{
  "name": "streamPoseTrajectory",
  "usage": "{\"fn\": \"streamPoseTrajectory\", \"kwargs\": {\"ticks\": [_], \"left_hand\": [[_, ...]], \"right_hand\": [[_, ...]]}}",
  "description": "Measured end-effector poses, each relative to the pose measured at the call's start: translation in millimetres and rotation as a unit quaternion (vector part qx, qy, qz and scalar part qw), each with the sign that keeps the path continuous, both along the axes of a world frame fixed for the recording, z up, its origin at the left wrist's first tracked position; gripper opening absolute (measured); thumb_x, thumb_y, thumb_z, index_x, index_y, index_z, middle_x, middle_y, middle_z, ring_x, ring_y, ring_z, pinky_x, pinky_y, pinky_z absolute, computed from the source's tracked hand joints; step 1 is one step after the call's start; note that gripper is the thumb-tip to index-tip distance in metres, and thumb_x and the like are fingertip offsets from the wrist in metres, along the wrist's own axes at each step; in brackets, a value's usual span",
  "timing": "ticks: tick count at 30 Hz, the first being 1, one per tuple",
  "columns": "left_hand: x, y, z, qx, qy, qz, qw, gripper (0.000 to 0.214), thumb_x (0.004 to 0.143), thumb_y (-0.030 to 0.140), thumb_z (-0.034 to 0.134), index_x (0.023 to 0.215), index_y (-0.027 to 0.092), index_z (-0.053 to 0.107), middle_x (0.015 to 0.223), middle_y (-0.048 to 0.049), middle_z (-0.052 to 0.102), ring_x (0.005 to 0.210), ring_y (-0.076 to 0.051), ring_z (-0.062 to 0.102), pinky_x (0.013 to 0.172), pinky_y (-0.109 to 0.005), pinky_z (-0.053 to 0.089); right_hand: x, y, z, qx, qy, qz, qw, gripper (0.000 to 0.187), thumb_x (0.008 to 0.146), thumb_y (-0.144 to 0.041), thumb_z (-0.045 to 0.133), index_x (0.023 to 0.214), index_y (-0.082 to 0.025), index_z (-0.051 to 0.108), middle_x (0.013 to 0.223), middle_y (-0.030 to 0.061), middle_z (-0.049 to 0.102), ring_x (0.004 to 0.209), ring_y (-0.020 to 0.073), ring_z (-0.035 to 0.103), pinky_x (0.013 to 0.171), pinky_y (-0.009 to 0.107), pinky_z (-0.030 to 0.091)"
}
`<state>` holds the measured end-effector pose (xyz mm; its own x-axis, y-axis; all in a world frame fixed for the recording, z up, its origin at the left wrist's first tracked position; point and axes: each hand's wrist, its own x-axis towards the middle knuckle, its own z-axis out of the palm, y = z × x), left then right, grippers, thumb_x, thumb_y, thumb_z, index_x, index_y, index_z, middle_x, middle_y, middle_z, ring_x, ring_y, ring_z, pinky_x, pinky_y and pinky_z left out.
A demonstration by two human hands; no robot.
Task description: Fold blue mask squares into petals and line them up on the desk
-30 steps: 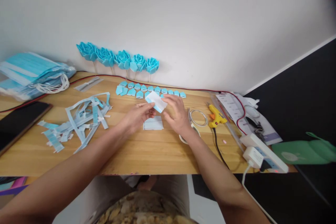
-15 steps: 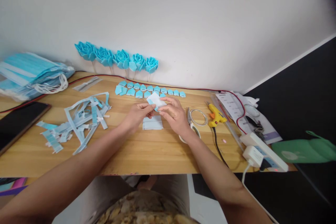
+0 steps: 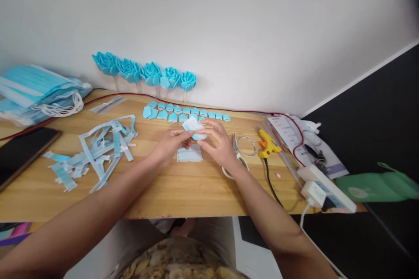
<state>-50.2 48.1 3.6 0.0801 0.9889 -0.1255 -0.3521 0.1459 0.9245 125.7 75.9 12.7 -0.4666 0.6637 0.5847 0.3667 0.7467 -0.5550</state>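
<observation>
Both hands meet over the middle of the wooden table [image 3: 183, 192] and pinch a small piece of white and blue mask fabric [image 3: 192, 127]. My left hand [image 3: 170, 146] holds its left edge with thumb and fingers closed. My right hand [image 3: 219, 144] grips the right side, folding it inward. Just below the hands lies a small stack of cut blue rectangles [image 3: 190, 154]. Behind the hands runs a row of several folded blue petals [image 3: 183, 113].
Several blue fabric roses [image 3: 144, 74] lean on the wall. Cut mask strips [image 3: 98, 148] lie left, a mask pile [image 3: 36, 93] and dark phone [image 3: 22, 150] farther left. Tape rolls [image 3: 244, 150], a yellow glue gun [image 3: 268, 144], papers and a power strip [image 3: 327, 187] sit right.
The flat rectangle of fabric held up a second ago has been folded smaller between my fingers, and my hands have drawn closer together.
</observation>
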Motion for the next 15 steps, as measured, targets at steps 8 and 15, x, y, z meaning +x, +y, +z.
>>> {"fn": "streamPoseTrajectory", "kwargs": {"ticks": [8, 15], "left_hand": [[0.3, 0.6, 3.4, -0.032, -0.063, -0.022, 0.997, 0.024, 0.065, 0.035, 0.078, 0.065, 0.013, 0.069, 0.061, -0.0047, 0.063, 0.059, -0.014, 0.053, 0.058, -0.028, 0.037], [0.2, 0.2, -1.7, 0.008, 0.025, 0.008, 1.000, 0.025, 0.068, 0.039, 0.075, 0.065, 0.015, 0.068, 0.060, -0.0011, 0.060, 0.059, -0.012, 0.051, 0.059, -0.027, 0.039]], "right_hand": [[1.5, 4.9, -5.9, 0.054, -0.071, 0.011, 0.996, 0.050, 0.077, -0.004, 0.049, 0.116, -0.032, 0.061, 0.132, 0.0019, 0.053, 0.125, 0.0237, 0.045, 0.106, 0.049, 0.035], [2.6, 3.1, -1.6, -0.018, -0.010, 0.012, 1.000, 0.012, 0.089, -0.026, 0.057, 0.090, -0.028, 0.069, 0.120, 0.0037, 0.062, 0.117, 0.0214, 0.052, 0.103, 0.045, 0.039]]}}
